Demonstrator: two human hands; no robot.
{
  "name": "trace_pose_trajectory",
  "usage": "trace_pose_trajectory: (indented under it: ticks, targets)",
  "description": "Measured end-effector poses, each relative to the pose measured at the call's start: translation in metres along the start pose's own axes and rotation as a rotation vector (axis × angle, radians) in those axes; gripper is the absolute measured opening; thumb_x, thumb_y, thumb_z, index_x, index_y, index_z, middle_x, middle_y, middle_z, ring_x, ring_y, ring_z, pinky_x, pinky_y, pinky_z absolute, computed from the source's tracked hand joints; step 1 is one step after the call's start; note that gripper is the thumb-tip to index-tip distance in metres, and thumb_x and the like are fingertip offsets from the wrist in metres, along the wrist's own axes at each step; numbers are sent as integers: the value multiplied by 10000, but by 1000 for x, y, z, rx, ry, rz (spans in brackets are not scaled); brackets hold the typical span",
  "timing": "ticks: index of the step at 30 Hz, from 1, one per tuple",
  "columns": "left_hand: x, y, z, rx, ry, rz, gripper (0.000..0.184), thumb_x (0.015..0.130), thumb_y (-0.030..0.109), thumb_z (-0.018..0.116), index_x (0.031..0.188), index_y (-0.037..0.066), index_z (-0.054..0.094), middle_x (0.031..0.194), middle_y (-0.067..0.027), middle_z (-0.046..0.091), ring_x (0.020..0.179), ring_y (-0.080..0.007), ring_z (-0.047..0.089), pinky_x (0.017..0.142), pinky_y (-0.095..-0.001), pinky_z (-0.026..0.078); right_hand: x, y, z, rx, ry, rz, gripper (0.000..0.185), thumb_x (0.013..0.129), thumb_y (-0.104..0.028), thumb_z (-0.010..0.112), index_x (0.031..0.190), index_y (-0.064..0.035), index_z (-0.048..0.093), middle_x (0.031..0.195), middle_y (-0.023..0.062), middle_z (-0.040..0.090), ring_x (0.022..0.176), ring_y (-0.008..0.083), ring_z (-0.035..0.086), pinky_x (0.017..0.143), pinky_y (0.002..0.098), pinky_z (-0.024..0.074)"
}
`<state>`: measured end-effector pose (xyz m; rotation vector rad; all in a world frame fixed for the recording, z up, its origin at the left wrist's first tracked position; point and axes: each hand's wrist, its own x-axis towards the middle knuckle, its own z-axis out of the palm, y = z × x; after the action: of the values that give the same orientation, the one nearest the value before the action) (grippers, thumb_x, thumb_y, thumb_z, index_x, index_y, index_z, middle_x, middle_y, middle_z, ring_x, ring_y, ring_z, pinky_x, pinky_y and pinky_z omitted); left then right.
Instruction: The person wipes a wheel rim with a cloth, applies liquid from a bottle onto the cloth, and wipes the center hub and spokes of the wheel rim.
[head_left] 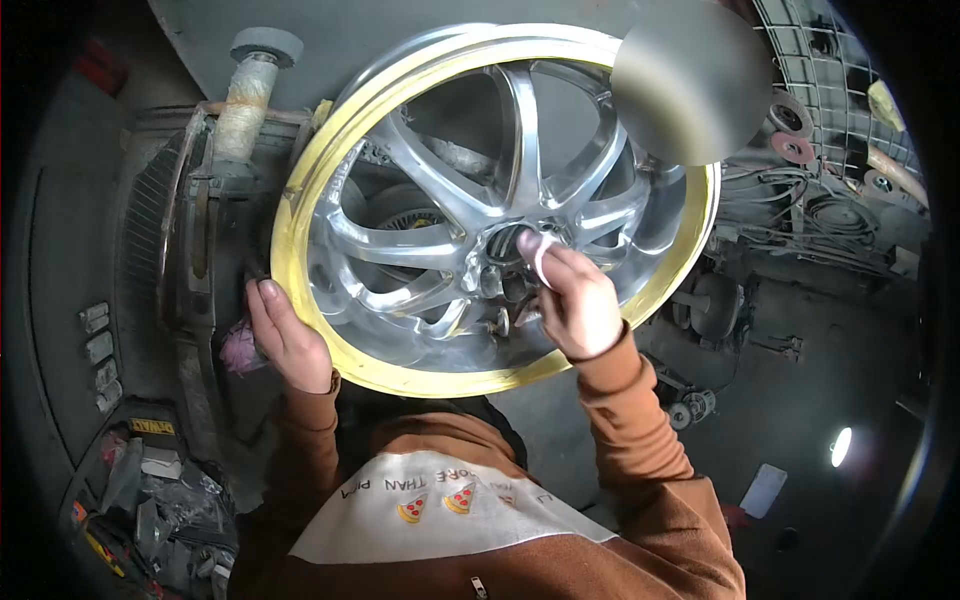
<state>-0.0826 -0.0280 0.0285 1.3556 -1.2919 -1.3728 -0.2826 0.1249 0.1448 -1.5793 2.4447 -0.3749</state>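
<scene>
A large multi-spoke alloy wheel tilts in front of me, its spokes shiny silver and its outer lip covered in yellow tape. At its lower left edge, my left hand grips the rim from the side, fingers nearly straight along the outside. My right hand is closed on a small whitish-pink cloth wrapped about the fingers, at the wheel's centre hub. The fingertips are blurred, and the hand partly hides the hub and nearby spokes.
Left of the wheel stands a machine with a wrapped spindle. A pink rag lies near my left hand. Tools and bags fill the lower left corner. Coiled cables and discs are at right; a phone-like white slab lies lower right.
</scene>
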Motion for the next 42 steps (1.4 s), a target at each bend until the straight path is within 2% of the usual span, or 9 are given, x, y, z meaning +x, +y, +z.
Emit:
trace_pose_trajectory:
  ticks: [7,13,17,23,29,35,36,37,42]
  targets:
    - [3,-5,-4,53,-54,60,366,996,278,378,1031,-73,478,876,-164,563,784,-217,503,722,-320,413,14,5,36,-270,-25,45,383,694,27,546,1071,-22,595,993,161,601,840,329,568,742,405,493]
    - [3,-14,-4,200,-11,173,345,990,250,385,976,-82,479,789,-180,548,703,-290,485,669,-358,407,11,16,50,1151,145,839,325,772,79,422,1005,1,634,878,159,634,765,266,621,709,315,482]
    - [7,-36,-6,339,43,445,324,989,220,374,967,-87,478,780,-199,529,695,-315,478,664,-378,398,13,11,45,-341,43,26,241,746,-16,527,967,-7,624,946,128,619,833,251,582,724,346,493]
    - [5,-17,-5,173,-17,316,283,984,201,367,919,-51,478,776,-195,506,686,-313,469,650,-376,391,16,13,37,-441,-39,-175,267,739,-12,519,985,-4,621,960,147,601,814,289,566,728,395,486]
    - [7,-11,-7,77,-95,193,268,979,198,358,900,-27,480,769,-189,496,675,-316,461,642,-374,388,14,-6,59,1128,282,867,219,906,-25,428,984,-11,632,690,14,574,573,66,518,519,194,413]
    - [14,-41,-6,412,96,825,266,978,188,374,934,-55,471,821,-190,500,711,-321,471,674,-368,404,13,9,35,-599,-50,-156,283,739,-121,547,997,-30,619,964,102,586,852,251,558,748,350,472]
    - [4,-12,-11,1,-150,117,252,982,150,356,969,-71,477,912,-193,503,756,-331,482,726,-363,418,15,12,31,-603,-65,-193,289,739,-121,545,1004,-31,617,966,104,585,855,253,559,753,351,470]
    - [5,-24,-11,132,-107,259,253,980,150,351,952,-64,483,918,-186,504,773,-333,482,736,-360,415,16,15,29,-606,-85,-231,295,738,-120,542,1010,-32,616,969,106,584,858,255,560,759,353,467]
    - [4,-14,-7,42,-62,214,269,967,193,372,881,-40,477,799,-186,493,734,-327,467,687,-374,390,9,12,61,844,249,571,230,810,12,475,1012,-13,580,819,104,610,672,223,585,616,309,489]
